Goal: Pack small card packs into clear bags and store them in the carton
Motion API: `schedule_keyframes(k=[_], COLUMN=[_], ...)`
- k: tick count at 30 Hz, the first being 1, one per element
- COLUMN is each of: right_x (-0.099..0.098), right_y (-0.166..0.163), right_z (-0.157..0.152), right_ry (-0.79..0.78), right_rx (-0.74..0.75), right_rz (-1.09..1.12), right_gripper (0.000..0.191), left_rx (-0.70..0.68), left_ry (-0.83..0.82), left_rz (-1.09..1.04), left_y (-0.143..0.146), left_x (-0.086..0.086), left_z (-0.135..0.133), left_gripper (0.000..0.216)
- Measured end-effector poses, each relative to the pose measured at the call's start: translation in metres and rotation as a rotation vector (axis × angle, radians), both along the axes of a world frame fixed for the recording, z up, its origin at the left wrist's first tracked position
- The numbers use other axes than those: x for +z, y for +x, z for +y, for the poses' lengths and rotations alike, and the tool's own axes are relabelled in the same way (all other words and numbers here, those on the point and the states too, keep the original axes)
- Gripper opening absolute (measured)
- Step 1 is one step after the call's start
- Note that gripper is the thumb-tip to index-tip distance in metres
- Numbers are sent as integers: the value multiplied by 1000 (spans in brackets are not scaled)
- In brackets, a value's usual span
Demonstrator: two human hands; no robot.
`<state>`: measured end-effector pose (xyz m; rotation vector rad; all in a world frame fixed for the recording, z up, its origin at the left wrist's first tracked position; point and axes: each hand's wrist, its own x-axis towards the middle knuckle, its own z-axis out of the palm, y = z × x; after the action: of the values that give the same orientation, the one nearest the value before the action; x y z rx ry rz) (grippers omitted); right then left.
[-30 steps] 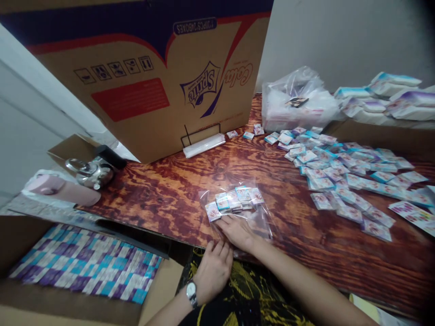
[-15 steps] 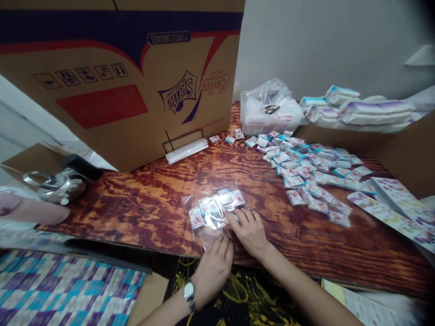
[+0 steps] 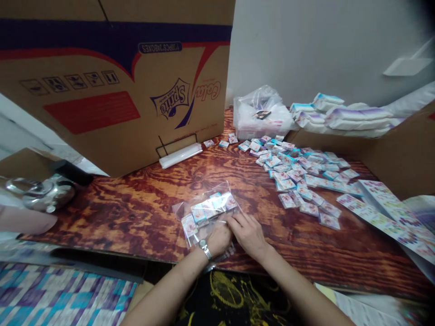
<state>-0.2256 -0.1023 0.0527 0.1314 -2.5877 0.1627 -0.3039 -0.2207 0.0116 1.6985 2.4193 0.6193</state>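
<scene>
A clear plastic bag [image 3: 226, 188] lies near the table's front edge. Several small square printed packets [image 3: 204, 211] form a slanting row in it. My left hand [image 3: 219, 238], with a watch at the wrist, is at the near side of the bag; its fingers curl in, and their tips are hidden behind plastic and the other hand. Against it, my right hand [image 3: 249, 234] has its fingers bent together on the bag's near right edge. Loose film shows under the left wrist.
A heap of similar packets [image 3: 294, 165] spreads to the right, beside printed card strips [image 3: 384, 217]. A big carton [image 3: 118, 108] stands at the back left, with a stack of clear bags [image 3: 180, 155] before it. A kettle [image 3: 50, 192] is at far left.
My left hand has moved up and right, closing in on the right hand and curling its fingers. Loose film now shows near the table edge. The view has shifted slightly right.
</scene>
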Motion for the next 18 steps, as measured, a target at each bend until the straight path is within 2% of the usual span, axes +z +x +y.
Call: schedule_keyframes(k=[2, 4, 7, 9, 13, 18], right_x=[2, 1, -10, -20, -32, -28], right_y=[9, 18, 18, 8, -20, -46], right_z=[-5, -16, -41, -57, -73, -75], right_ry=[-62, -148, -227, -232, -182, -114], right_rx=[70, 216, 435, 476, 475, 513], right_rz=[13, -23, -127, -177, -333, -434], right_gripper=[23, 19, 21, 23, 23, 22], left_rx=[-25, -59, -71, -36, 7, -20], left_ry=[-11, -17, -91, -187, -231, -229], left_rz=[20, 38, 154, 259, 322, 315], left_y=[12, 26, 42, 47, 45, 41], left_x=[5, 10, 13, 14, 15, 19], left_z=[-21, -50, -90, -106, -113, -111], left_gripper=[19, 21, 22, 23, 28, 28])
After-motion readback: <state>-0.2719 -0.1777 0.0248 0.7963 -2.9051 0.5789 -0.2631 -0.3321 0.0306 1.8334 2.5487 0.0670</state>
